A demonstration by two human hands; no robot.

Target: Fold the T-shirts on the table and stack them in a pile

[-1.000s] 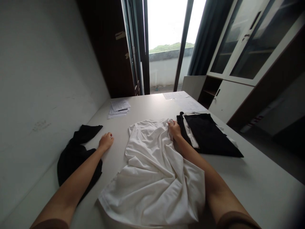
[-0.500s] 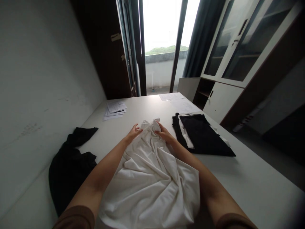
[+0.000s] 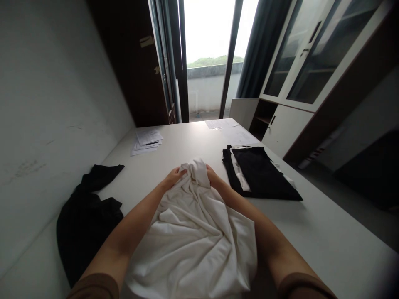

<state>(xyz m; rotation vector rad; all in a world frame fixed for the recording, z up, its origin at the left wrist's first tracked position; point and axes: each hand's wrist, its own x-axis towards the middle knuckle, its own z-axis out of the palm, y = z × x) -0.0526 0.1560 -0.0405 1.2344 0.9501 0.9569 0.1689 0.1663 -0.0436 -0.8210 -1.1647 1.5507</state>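
A creased white cloth (image 3: pixel 193 232) spreads over the near middle of the white table, its far end gathered into a narrow neck. My left hand (image 3: pixel 175 177) grips the left side of that far end, fingers closed on the fabric. On the right side, my right hand (image 3: pixel 212 176) is closed on the same end, its fingertips partly hidden by cloth. Between the hands a smooth flap of the fabric stands up a little. The cloth's near part lies between my forearms.
A crumpled black garment (image 3: pixel 89 216) lies at the left by the wall. Folded black and white clothes (image 3: pixel 264 172) are stacked on the table (image 3: pixel 327 232) to the right. Papers (image 3: pixel 148 139) sit at the back left, and more sheets (image 3: pixel 233 132) near the far edge.
My left hand has gone from spread fingers to a grip on the fabric. The cloth's far end has changed from a bunched tip to a wider, smoother flap. The view has shifted slightly.
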